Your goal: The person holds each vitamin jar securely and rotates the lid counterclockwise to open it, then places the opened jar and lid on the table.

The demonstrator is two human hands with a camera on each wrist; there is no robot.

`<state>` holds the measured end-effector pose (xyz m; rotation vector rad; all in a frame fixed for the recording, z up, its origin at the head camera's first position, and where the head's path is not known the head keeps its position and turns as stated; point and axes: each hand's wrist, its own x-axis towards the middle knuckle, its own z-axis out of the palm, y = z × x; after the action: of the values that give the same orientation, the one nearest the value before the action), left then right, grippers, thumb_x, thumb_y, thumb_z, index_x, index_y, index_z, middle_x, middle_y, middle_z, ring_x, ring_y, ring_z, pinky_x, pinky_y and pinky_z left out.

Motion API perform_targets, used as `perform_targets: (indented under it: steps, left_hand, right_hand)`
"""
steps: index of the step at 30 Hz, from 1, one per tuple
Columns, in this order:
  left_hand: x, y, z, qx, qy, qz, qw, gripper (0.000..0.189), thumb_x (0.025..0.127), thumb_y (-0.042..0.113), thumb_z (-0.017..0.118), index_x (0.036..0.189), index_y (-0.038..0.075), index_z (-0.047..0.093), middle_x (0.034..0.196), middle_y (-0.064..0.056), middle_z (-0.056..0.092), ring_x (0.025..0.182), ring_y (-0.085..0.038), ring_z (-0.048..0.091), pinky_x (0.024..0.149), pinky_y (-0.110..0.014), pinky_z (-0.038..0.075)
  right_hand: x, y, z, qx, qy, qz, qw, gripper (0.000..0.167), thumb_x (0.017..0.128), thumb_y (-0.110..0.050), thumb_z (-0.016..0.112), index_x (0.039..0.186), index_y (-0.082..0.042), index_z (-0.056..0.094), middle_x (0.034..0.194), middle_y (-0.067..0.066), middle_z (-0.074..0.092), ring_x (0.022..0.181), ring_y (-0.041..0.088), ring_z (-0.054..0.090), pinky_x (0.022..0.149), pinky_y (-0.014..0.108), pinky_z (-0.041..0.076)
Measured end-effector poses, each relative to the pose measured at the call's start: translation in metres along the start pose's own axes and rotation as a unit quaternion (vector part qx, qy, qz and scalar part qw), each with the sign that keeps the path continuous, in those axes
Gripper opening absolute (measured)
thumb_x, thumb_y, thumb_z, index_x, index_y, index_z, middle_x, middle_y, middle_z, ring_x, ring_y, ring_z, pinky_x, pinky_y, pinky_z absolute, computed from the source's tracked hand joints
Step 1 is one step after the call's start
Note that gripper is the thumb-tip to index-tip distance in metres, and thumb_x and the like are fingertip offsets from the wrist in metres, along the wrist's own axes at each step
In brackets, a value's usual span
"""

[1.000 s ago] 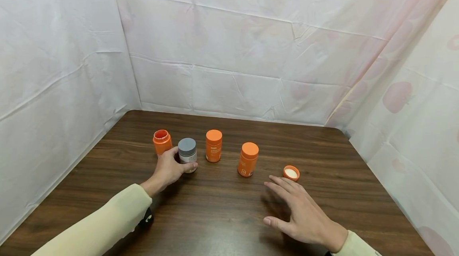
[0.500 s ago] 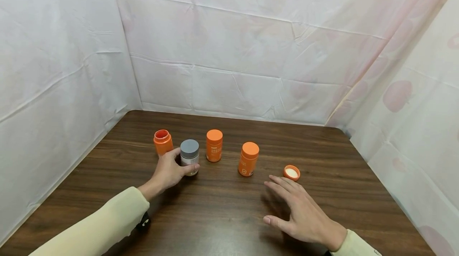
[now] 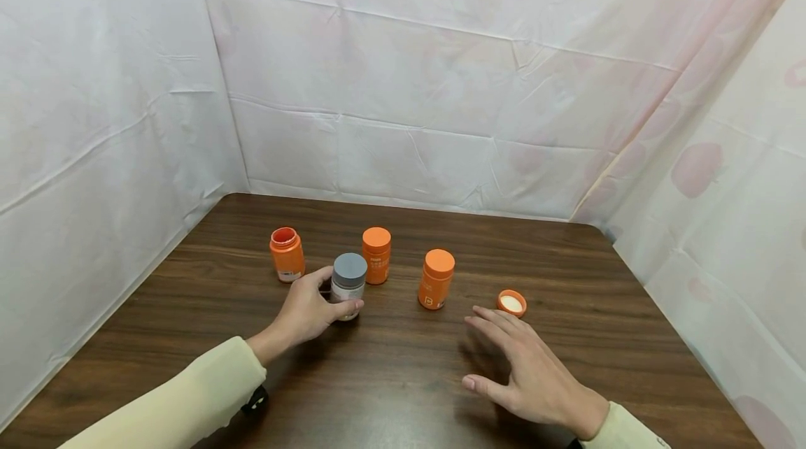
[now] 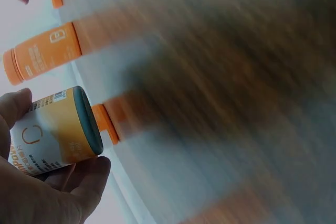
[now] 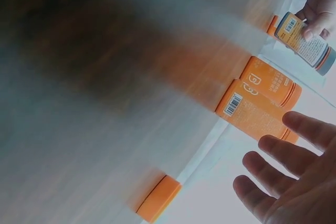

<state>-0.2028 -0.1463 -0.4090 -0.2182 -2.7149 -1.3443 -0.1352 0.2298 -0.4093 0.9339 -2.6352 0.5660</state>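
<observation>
In the head view my left hand (image 3: 308, 312) grips a small supplement bottle (image 3: 348, 286) with a grey cap, thumb on the near side. In the left wrist view its yellow and white label (image 4: 52, 132) shows, and its base looks raised off the table. Behind it stands a capped orange bottle (image 3: 376, 257), partly hidden. An uncapped orange bottle (image 3: 287, 257) stands to the left of it. My right hand (image 3: 529, 368) is spread with relaxed fingers and holds nothing. Closest to it is an orange cap (image 3: 511, 303) lying with its white inside up.
Another capped orange bottle (image 3: 436, 280) stands between the two hands, upright. The dark wooden table (image 3: 390, 379) runs back to a pale sheet (image 3: 403, 85) hung behind it, and further sheets hang along both sides.
My left hand has carried the grey-capped bottle right and slightly nearer to me, away from the uncapped orange bottle, whose lower part now shows. The right hand has stayed in place.
</observation>
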Motion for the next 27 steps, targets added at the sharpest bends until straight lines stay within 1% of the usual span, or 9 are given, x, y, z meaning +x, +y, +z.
perform_targets:
  steps: [11, 17, 21, 27]
  left_hand:
    - [-0.011, 0.009, 0.012, -0.019, -0.01, 0.036, 0.9991, 0.051, 0.076, 0.026, 0.093, 0.12, 0.016, 0.069, 0.109, 0.003, 0.072, 0.098, -0.016, 0.067, 0.087, -0.041, 0.055]
    - [-0.015, 0.013, 0.016, -0.021, -0.018, 0.041, 0.9988, 0.048, 0.076, 0.028, 0.093, 0.117, 0.018, 0.07, 0.106, 0.005, 0.072, 0.096, -0.013, 0.066, 0.086, -0.04, 0.055]
    - [-0.018, 0.016, 0.018, -0.029, -0.025, 0.042, 0.9984, 0.046, 0.077, 0.029, 0.093, 0.115, 0.019, 0.07, 0.105, 0.006, 0.072, 0.096, -0.013, 0.066, 0.087, -0.041, 0.055]
    - [-0.023, 0.02, 0.021, -0.042, -0.039, 0.056, 0.9968, 0.046, 0.077, 0.029, 0.093, 0.117, 0.02, 0.07, 0.107, 0.007, 0.072, 0.098, -0.014, 0.068, 0.088, -0.042, 0.056]
  right_hand:
    - [0.001, 0.0, 0.001, 0.001, 0.015, -0.006, 0.9999, 0.074, 0.086, -0.054, 0.078, 0.149, -0.029, 0.05, 0.153, -0.007, 0.047, 0.137, 0.021, 0.048, 0.104, 0.054, 0.041]
    - [0.001, -0.001, 0.001, 0.005, 0.017, -0.005, 0.9998, 0.072, 0.087, -0.056, 0.076, 0.149, -0.029, 0.05, 0.153, -0.007, 0.047, 0.137, 0.021, 0.049, 0.105, 0.054, 0.041]
    - [0.002, -0.002, 0.0, 0.006, 0.019, -0.001, 0.9998, 0.072, 0.087, -0.057, 0.076, 0.149, -0.029, 0.051, 0.153, -0.008, 0.047, 0.137, 0.021, 0.049, 0.104, 0.053, 0.042]
    - [0.001, -0.003, 0.0, 0.012, 0.023, 0.01, 0.9996, 0.072, 0.087, -0.057, 0.076, 0.149, -0.032, 0.05, 0.152, -0.009, 0.047, 0.136, 0.02, 0.049, 0.102, 0.052, 0.044]
